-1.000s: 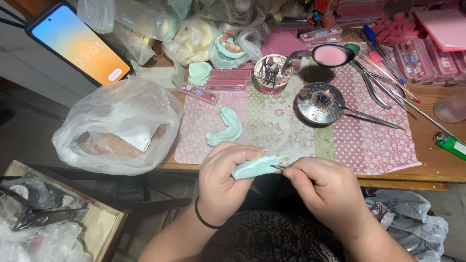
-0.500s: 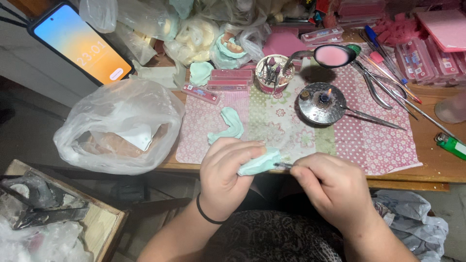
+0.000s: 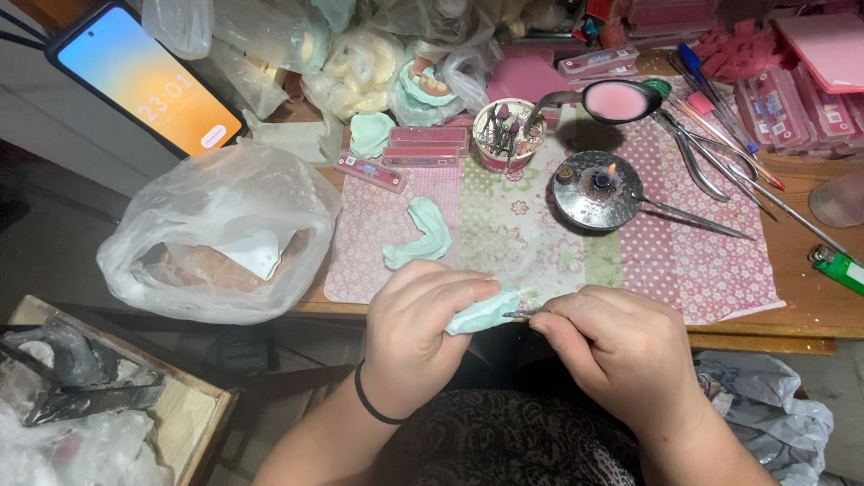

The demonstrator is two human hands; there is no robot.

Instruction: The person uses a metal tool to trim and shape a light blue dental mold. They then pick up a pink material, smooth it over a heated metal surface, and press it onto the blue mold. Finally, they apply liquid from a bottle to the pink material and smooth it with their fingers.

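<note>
Cast (image 3: 486, 312), mint: left hand (image 3: 418, 337) gripping it, right hand (image 3: 612, 346) pinching tool (image 3: 522, 313); slipping tip risking gouging.

**A small dental-craft workbench**

I'm looking down at a hobbyist-sized dental workshop. The wooden surface (image 3: 810, 310) carries a lit spirit burner (image 3: 601, 187) mid-surface, a cup of rotary burs (image 3: 501, 135), pliers (image 3: 697, 162) and pink wax boxes (image 3: 785, 99) toward the far right corner, and mint-green jaw casts (image 3: 421, 232) on a patterned mat (image 3: 540, 234).
</note>
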